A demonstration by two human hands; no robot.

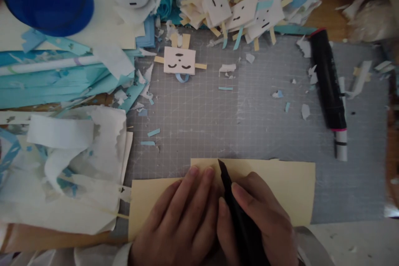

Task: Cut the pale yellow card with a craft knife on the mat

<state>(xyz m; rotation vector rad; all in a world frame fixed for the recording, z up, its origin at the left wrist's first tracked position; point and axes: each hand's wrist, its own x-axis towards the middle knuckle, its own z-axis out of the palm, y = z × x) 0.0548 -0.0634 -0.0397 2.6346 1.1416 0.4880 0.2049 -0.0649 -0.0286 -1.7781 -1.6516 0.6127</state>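
Observation:
A sheet of pale yellow paper (280,178) lies on the grey gridded cutting mat (205,124) at the near edge, with a step in its top edge. My left hand (183,216) rests flat on the paper, fingers stretched towards that edge. Wrapped round a black craft knife (240,220), my right hand (264,212) is just to the right of the left fingertips. The knife's slanted dark tip touches or hovers just over the paper's upper edge; I cannot tell which. Farther up the mat sits a small paper figure (180,61) with a drawn face and yellow strip limbs.
A black marker (328,79) lies at the right of the mat. Many similar paper figures (243,12) are heaped at the back. Blue-green paper (62,79), white paper (102,199) and a blue round object (48,0) crowd the left. Paper scraps dot the mat.

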